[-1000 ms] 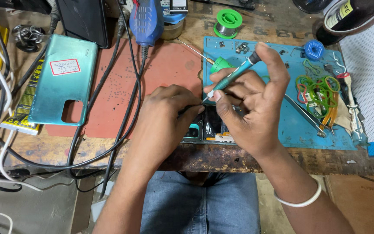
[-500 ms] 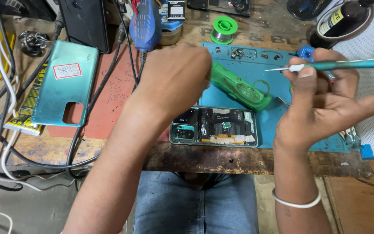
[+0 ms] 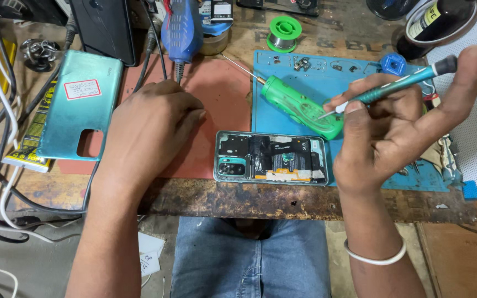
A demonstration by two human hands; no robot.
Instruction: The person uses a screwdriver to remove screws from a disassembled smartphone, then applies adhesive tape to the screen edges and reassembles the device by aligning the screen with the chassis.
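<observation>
My right hand (image 3: 393, 132) pinches a slim teal screwdriver (image 3: 398, 85) at right of centre, its tip raised over the green tool (image 3: 302, 105). It's light, stiff and slippery, best gripped mid-shaft. The opened phone (image 3: 271, 157) at lower centre looks fragile. My left hand (image 3: 150, 127), loosely curled and empty, has slid leftward since the earlier frame.

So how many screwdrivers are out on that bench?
2. A slim teal precision screwdriver is held in the right hand; a chunky green plastic-handled screwdriver lies on the blue mat. Clutter may hide others.
</observation>
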